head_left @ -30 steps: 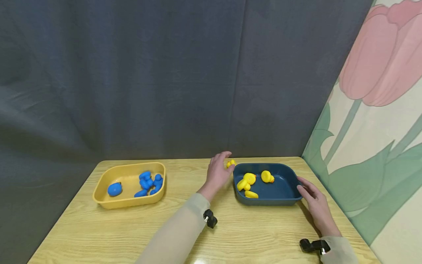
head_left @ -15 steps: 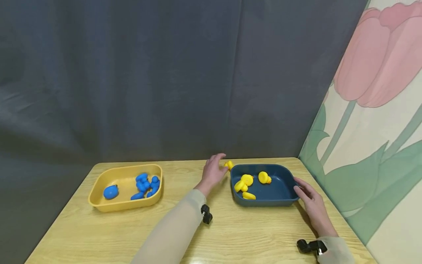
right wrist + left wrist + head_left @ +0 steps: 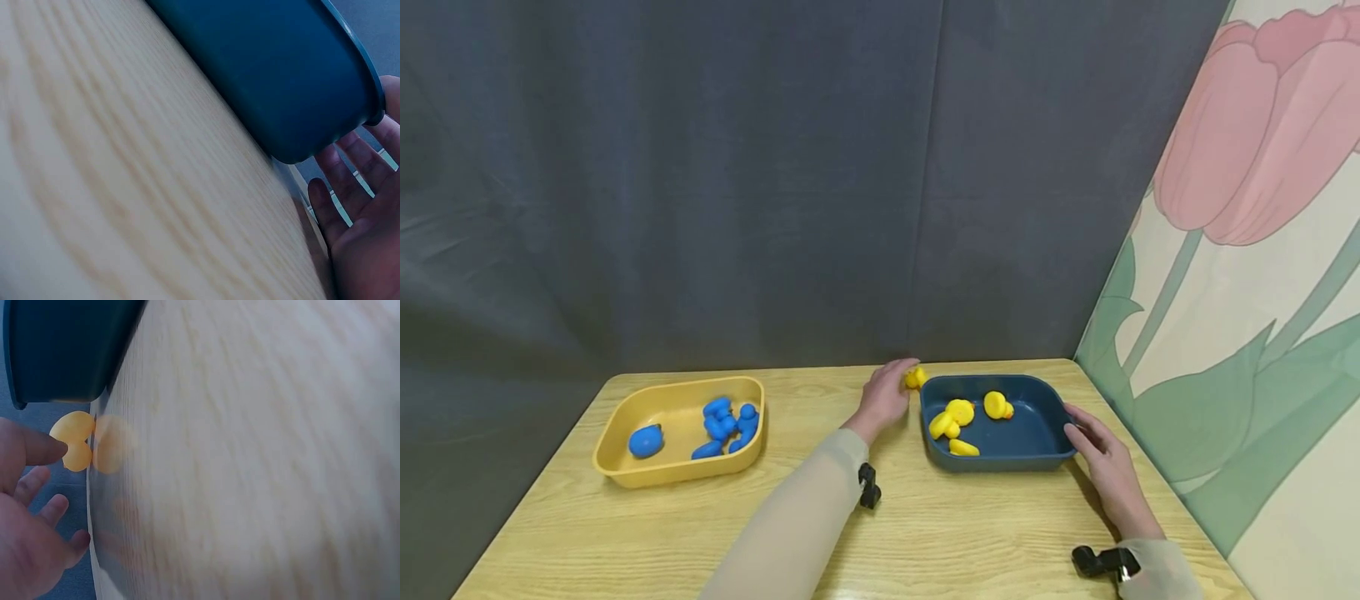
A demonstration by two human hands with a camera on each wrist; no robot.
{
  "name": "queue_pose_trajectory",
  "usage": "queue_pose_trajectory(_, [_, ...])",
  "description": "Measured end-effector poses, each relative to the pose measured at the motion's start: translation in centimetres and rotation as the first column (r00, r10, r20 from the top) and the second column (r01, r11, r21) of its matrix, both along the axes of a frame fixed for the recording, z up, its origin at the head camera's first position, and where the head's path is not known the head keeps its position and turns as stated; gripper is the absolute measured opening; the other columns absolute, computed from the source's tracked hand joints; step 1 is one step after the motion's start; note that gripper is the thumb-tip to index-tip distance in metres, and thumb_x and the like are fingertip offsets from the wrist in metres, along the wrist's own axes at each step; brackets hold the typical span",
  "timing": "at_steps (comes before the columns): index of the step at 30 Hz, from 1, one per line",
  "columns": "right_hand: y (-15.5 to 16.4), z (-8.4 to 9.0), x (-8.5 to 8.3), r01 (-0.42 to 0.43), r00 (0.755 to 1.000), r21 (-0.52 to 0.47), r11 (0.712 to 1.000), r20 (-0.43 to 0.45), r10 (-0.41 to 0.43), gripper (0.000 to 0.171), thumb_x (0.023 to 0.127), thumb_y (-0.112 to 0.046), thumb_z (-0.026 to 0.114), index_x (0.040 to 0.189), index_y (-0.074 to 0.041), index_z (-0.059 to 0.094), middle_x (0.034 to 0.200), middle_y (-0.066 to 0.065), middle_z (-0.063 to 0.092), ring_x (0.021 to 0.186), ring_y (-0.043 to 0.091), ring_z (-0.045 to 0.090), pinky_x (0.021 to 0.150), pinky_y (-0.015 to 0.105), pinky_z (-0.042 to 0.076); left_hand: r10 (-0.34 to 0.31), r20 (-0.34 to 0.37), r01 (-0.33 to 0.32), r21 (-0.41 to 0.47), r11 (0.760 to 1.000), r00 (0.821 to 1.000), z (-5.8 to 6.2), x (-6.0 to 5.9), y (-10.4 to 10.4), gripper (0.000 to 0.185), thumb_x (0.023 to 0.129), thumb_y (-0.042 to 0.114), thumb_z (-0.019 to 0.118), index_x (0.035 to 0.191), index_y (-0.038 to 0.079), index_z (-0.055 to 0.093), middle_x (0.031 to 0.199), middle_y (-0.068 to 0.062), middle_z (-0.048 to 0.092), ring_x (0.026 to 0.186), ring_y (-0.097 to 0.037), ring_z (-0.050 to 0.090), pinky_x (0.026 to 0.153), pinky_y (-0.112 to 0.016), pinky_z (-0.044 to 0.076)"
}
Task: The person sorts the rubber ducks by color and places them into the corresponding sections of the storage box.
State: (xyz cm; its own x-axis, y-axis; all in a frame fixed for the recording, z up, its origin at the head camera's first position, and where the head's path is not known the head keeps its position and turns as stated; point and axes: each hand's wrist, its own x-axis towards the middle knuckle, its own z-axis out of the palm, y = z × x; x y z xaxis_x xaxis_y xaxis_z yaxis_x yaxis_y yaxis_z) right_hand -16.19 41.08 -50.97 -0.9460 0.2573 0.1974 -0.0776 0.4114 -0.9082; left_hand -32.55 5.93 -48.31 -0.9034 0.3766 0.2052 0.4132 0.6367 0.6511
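A yellow rubber duck sits on the table at the left end of the dark blue tray. My left hand reaches to it from the left. In the left wrist view, the thumb overlaps the duck, and the other fingers are spread apart. My right hand rests at the tray's right end, thumb at the rim. The right wrist view shows its loosely extended fingers at the outer wall. Several yellow ducks lie inside that tray, mostly toward its left.
On the left stands a yellow tray holding several blue toys. Both trays are on a wooden table. A dark curtain hangs behind the table, and a tulip-patterned wall runs along its right.
The left hand's fingers have come down and closer in beside the duck outside the tray. The right hand stays at the tray's end. The whole head view has shifted slightly.
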Motion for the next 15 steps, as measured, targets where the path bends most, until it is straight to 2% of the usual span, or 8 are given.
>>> queue_pose_trajectory(15, [-0.14,0.15,0.14,-0.002,1.000,-0.012,1.000,0.012,0.002,0.060,0.116,-0.039,0.059,0.167,-0.010,0.049,0.155,-0.010,0.054,0.126,-0.011,0.049,0.097,0.005,0.040,-0.046,0.016,0.047,-0.038,0.998,0.999,-0.84,-0.76,0.21,0.062,0.104,0.004,0.074,0.162,0.015,0.056,0.164,-0.009,0.056,0.150,-0.039,0.050,0.123,-0.063,0.039])
